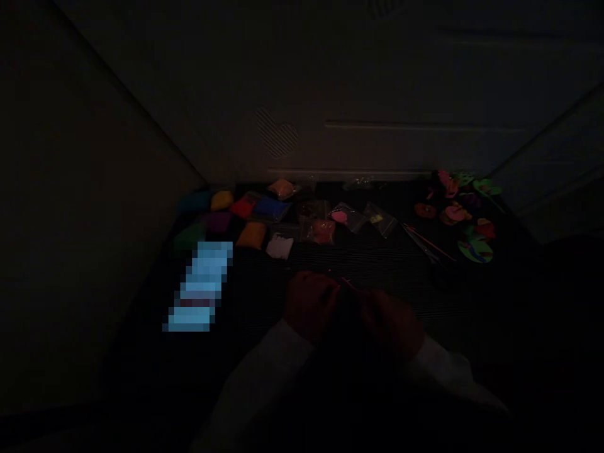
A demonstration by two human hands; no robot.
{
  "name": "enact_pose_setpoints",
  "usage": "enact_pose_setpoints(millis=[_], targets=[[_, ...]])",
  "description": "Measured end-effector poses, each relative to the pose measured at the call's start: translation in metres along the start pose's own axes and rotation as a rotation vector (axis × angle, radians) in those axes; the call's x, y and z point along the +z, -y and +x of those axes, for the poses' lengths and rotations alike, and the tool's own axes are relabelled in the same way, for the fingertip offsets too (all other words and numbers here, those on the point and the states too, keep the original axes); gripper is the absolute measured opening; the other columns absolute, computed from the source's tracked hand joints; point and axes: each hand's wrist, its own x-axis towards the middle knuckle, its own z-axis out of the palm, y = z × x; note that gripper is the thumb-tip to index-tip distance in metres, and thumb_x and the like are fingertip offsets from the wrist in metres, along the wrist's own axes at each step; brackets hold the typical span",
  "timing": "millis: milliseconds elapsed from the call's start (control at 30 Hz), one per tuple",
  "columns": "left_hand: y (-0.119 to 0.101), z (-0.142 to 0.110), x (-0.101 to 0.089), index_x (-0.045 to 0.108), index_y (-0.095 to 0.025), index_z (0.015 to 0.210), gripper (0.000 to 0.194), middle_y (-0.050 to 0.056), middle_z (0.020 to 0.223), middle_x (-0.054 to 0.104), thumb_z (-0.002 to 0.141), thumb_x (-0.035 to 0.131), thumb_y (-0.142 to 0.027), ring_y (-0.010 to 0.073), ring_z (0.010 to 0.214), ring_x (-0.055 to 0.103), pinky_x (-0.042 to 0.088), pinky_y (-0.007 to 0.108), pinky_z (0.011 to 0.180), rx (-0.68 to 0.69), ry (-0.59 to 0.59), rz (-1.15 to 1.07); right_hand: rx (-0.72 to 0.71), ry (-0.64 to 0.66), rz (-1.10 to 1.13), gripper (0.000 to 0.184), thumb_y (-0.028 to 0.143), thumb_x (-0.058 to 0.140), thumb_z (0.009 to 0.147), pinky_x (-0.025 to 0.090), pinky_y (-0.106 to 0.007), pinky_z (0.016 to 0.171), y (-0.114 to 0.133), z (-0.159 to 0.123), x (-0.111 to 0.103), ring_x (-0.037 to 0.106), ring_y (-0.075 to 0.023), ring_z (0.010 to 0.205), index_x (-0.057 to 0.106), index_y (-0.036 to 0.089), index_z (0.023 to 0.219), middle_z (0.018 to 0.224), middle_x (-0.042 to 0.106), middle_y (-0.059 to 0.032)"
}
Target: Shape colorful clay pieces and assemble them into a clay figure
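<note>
Low over the dark table, my two hands face each other with a small gap between them. My left hand (311, 302) is closed in a pinch, and a tiny reddish bit shows at its fingertips, too dim to name. Between the curled fingers of my right hand (394, 321) is a thin pink strip (349, 284), its end pointing toward my left hand. A pink speck (329, 270) lies on the table just beyond my fingers. Much of both hands is lost in the dark.
Several bags of coloured, clay-like material (251, 235) lie along the back. A lit, blurred-out screen (201, 286) is at the left. Scissors (419, 244) and a thin red stick (434, 244) lie to the right, near bright shaped pieces (475, 245). A wall (306, 82) rises behind.
</note>
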Motion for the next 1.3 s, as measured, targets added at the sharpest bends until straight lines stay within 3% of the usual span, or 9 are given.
enact_pose_setpoints(millis=[133,267,367,500,633,900,1033,1167,1300], targets=[[0.001,0.001,-0.009,0.063,-0.018,0.078,0.012,0.002,0.08,0.064,0.073,0.056,-0.027,0.0143,0.078,0.056,0.044,0.028,0.071,-0.186,0.014,-0.197,0.113,-0.082,0.035,0.022,0.026,0.041,0.082,0.043,-0.023,0.059,-0.017,0.003,-0.008,0.059,-0.0124,0.069,0.052,0.019,0.1,0.081,0.064,-0.002],[-0.003,0.006,-0.02,0.061,-0.02,0.097,0.026,0.002,0.084,0.064,0.073,0.056,-0.03,0.0138,0.078,0.057,0.044,0.027,0.073,-0.344,0.14,-0.45,0.099,-0.112,-0.161,0.029,0.024,0.038,0.083,0.043,-0.03,0.07,-0.036,0.011,-0.012,0.055,-0.0172,0.079,0.054,0.017,0.107,0.087,0.06,-0.0078],[-0.004,0.01,-0.025,0.065,-0.021,0.093,0.024,0.002,0.09,0.064,0.071,0.058,-0.029,0.0152,0.087,0.056,0.04,0.027,0.08,-0.406,0.19,-0.653,0.083,-0.12,-0.227,0.033,0.025,0.037,0.084,0.043,-0.032,0.071,-0.044,0.015,-0.009,0.053,-0.0179,0.079,0.052,0.019,0.112,0.088,0.057,-0.0093],[0.0,0.013,-0.025,0.069,-0.019,0.075,0.016,0.002,0.084,0.066,0.061,0.067,-0.026,0.0158,0.087,0.055,0.037,0.025,0.083,-0.594,0.111,-1.0,0.059,-0.178,-0.225,0.032,0.027,0.039,0.083,0.043,-0.035,0.074,-0.047,0.017,-0.003,0.051,-0.0197,0.084,0.055,0.018,0.109,0.095,0.054,-0.0112],[-0.001,0.015,-0.023,0.065,-0.014,0.067,0.019,0.002,0.066,0.062,0.055,0.071,-0.027,0.0122,0.064,0.054,0.042,0.024,0.063,-0.631,-0.023,-1.192,0.015,-0.275,-0.186,0.031,0.027,0.041,0.082,0.044,-0.036,0.076,-0.048,0.018,0.0,0.05,-0.0206,0.088,0.055,0.016,0.107,0.098,0.053,-0.0122],[-0.04,0.031,-0.057,0.053,-0.015,0.062,0.031,-0.004,0.054,0.05,0.051,0.075,-0.034,0.0058,0.055,0.049,0.041,0.019,0.054,-0.363,-0.166,-1.71,-0.132,-0.478,-0.028,0.025,0.027,0.044,0.082,0.045,-0.032,0.081,-0.032,0.023,-0.014,0.05,-0.0168,0.092,0.056,0.017,0.102,0.098,0.053,-0.0089],[-0.063,0.054,-0.093,0.058,-0.016,0.083,0.026,0.001,0.068,0.06,0.061,0.07,-0.024,0.0084,0.064,0.056,0.044,0.019,0.06,-0.19,-0.138,-1.759,-0.249,-0.6,0.024,0.021,0.027,0.044,0.082,0.043,-0.032,0.085,0.004,0.035,-0.06,0.049,-0.0153,0.096,0.054,0.02,0.1,0.101,0.051,-0.0068],[-0.086,0.078,-0.132,0.05,-0.018,0.107,0.04,0.006,0.077,0.065,0.07,0.062,-0.017,0.0108,0.067,0.058,0.045,0.022,0.063,-0.018,-0.023,-1.636,-0.366,-0.768,0.228,0.019,0.024,0.046,0.081,0.044,-0.033,0.081,0.046,0.046,-0.118,0.05,-0.0161,0.095,0.053,0.022,0.098,0.101,0.052,-0.0059],[-0.097,0.09,-0.157,0.043,-0.02,0.116,0.047,0.005,0.078,0.066,0.071,0.06,-0.018,0.0115,0.071,0.059,0.045,0.023,0.068,-0.009,0.03,-1.534,-0.404,-0.902,0.305,0.017,0.022,0.048,0.08,0.045,-0.029,0.075,0.072,0.06,-0.147,0.052,-0.0149,0.092,0.054,0.023,0.095,0.099,0.051,-0.005]])
